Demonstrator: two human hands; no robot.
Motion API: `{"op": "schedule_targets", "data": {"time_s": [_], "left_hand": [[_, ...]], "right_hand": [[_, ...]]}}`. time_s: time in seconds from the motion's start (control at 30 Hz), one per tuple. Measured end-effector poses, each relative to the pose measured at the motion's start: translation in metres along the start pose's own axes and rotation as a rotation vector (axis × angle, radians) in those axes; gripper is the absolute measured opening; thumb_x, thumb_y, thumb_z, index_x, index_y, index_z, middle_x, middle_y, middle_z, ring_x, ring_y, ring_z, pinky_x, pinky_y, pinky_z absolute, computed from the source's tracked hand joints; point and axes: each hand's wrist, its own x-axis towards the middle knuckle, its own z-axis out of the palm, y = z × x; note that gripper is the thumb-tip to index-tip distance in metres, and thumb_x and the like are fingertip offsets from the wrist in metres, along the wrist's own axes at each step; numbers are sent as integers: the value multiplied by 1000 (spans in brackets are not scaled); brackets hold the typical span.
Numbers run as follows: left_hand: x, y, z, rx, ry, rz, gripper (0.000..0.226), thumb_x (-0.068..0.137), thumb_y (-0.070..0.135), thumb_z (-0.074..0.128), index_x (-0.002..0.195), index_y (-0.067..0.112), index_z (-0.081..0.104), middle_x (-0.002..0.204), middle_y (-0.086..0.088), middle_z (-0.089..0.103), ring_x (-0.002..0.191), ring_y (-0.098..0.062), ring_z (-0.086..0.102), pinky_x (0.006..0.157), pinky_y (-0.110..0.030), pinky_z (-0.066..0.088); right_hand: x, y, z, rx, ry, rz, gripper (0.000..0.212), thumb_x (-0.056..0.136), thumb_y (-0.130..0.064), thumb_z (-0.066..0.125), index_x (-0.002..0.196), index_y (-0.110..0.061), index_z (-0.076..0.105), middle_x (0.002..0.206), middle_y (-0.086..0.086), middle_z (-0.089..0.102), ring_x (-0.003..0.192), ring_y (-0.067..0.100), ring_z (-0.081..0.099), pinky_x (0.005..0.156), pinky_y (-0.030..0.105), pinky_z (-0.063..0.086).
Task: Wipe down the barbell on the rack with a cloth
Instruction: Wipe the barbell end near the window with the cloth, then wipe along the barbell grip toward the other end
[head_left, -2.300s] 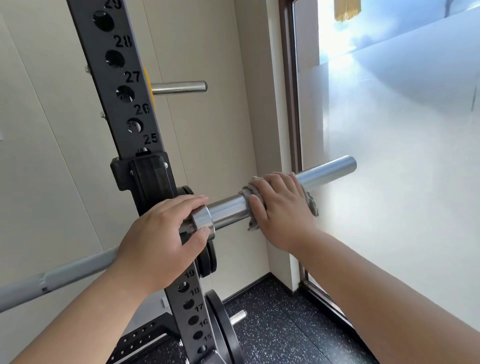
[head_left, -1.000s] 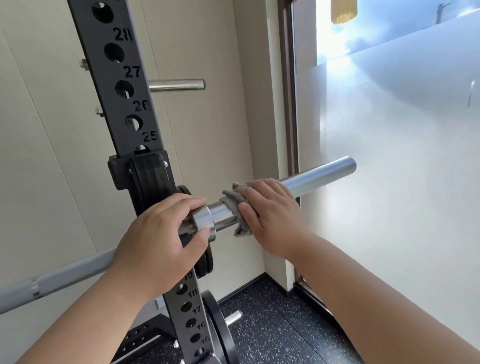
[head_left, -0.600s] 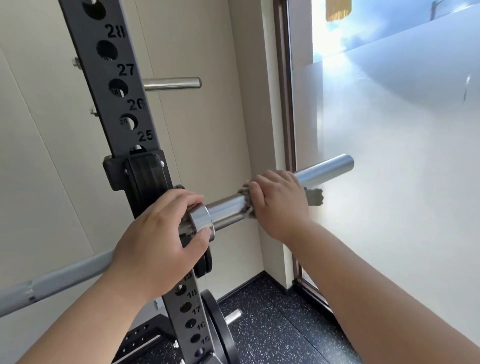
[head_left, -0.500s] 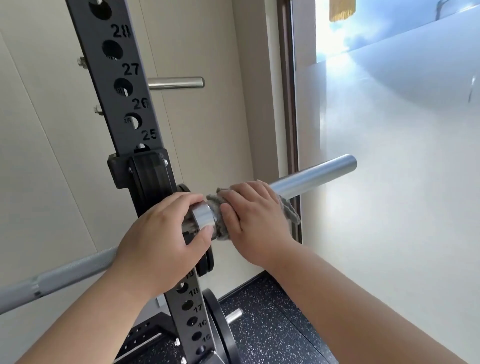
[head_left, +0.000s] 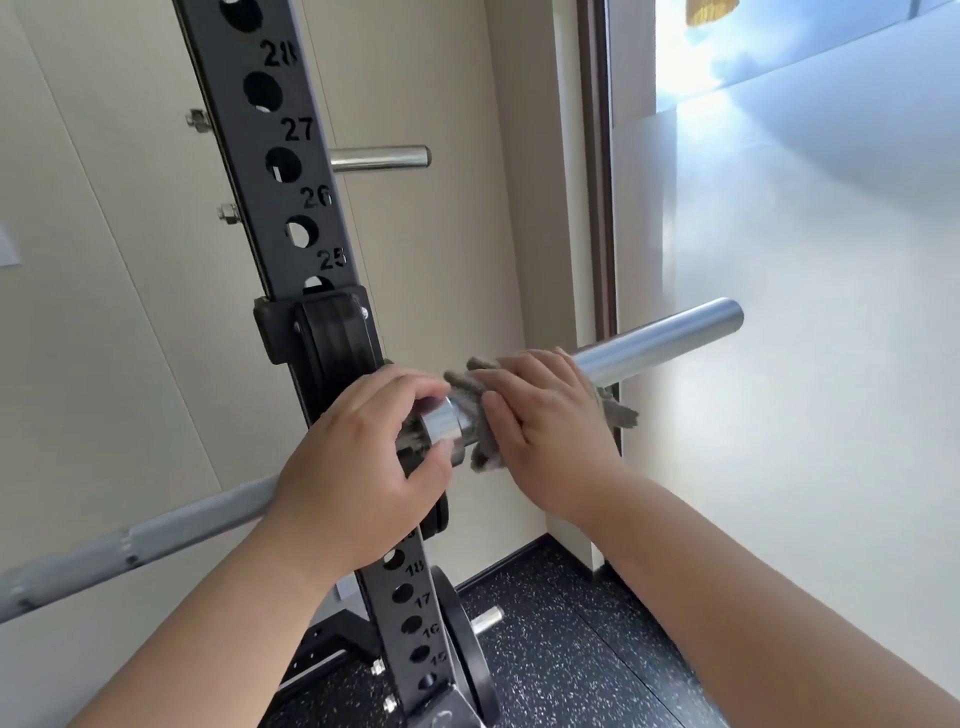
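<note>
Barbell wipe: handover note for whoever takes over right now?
Left hand grips the barbell at the collar, in front of the rack.
Right hand holds the cloth wrapped round the sleeve, right beside the collar.
The barbell sits on the rack, and the sleeve's outer end is bare.
Done: the cloth is on the inner sleeve. How much is already wiped cannot be told.
Left: probably run the cloth out to the sleeve's tip, then do the shaft.
</note>
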Motion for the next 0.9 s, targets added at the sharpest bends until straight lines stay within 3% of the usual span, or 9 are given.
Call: {"op": "schedule_targets", "data": {"time_s": [0.1,0.17,0.3,0.4,0.47,0.53,0.63,0.73,0.9], "left_hand": [[0,0,0,36,0,-22,52,88,50,47,134,25,57,130,17,56,124,-4,49,105,-23,40],[1,2,0,55,-9,-48,53,88,53,44,131,25,57,127,17,58,121,-4,51,101,-22,40],[-1,3,0,37,-7,-85,57,85,56,43,133,26,54,125,18,59,118,-4,52,101,-23,42],[-2,5,0,6,-7,-93,61,86,54,46,139,25,51,131,16,58,124,-4,51,107,-29,45],[-3,6,-1,-16,-1,-96,58,87,48,51,139,22,51,129,13,59,122,-8,53,105,-34,47],[-8,5,-4,7,7,-117,54,88,45,56,135,18,52,124,9,59,118,-12,54,103,-35,48],[-25,-1,-13,218,-10,-109,57,90,60,49,128,19,57,117,11,59,109,-12,56,94,-32,50],[-35,-8,-22,365,-54,-126,67,88,74,37,129,25,58,111,13,58,95,-14,62,80,-37,54],[-37,-8,-22,450,-112,-143,71,83,82,31,135,37,51,113,14,49,88,-13,60,77,-37,54]], "right_hand": [[-6,6,-8,-17,-68,-190,40,108,-37,36,142,-32,58,135,-11,59,131,18,49,118,43,31],[2,25,-12,-87,-71,-193,39,109,-36,35,138,-29,61,132,-8,63,125,19,54,113,41,38],[17,31,-13,-23,87,71,36,107,-27,37,94,-17,70,89,-1,70,88,26,61,84,40,48],[22,-5,-11,200,107,262,43,109,-31,34,90,-13,68,77,2,67,76,24,58,72,39,47],[22,-33,-9,311,42,188,42,109,-32,35,84,-12,62,72,0,63,71,23,57,67,40,47],[16,-51,-3,253,-41,-21,35,109,-32,36,79,-20,50,72,-10,55,71,17,51,72,39,44],[12,-42,0,81,-121,-196,30,107,-40,33,102,-26,59,95,-14,61,90,14,56,92,38,44],[22,-37,-10,-28,-226,-206,41,104,-53,29,128,-35,57,106,-14,66,102,14,59,94,36,44],[54,-58,-17,-107,-488,-14,45,103,-58,24,106,-35,63,93,-5,70,91,24,60,78,37,48]]}}
